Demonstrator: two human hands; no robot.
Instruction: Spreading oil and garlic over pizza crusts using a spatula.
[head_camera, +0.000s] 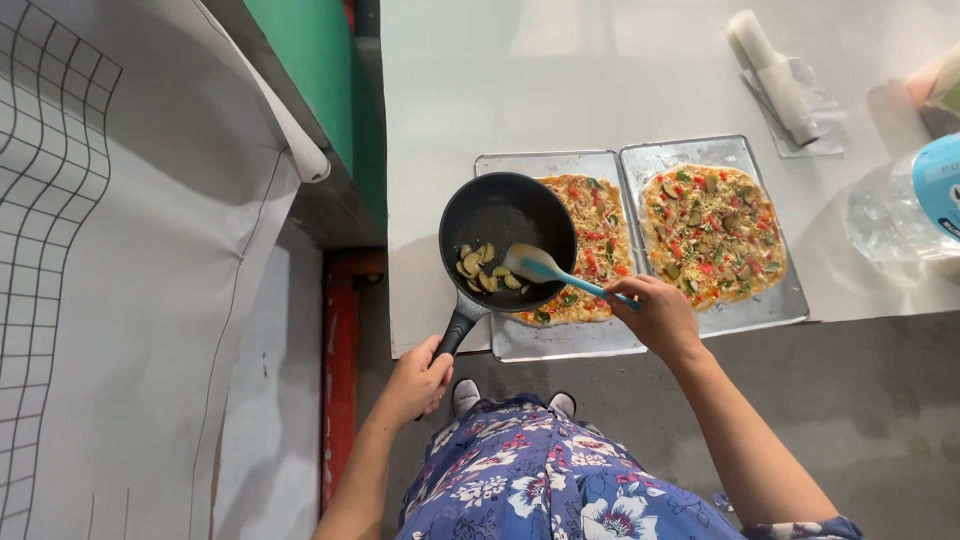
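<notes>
The left hand (418, 380) is clenched around the handle of a black frying pan (507, 238) held over the left tray (560, 338), while the right hand (660, 315) grips a blue spatula (545, 269) resting among the courgette slices (485, 269) left in the pan. Both flatbreads, left (590, 235) and right (712, 232), already look well topped on the tabletop (600, 80), so only these last slices seem to remain. The pan hides part of the left flatbread, and the plastic bottle (915, 200) is cut off at the right edge.

Bare tabletop (560, 90) beyond trays (700, 150)
</notes>
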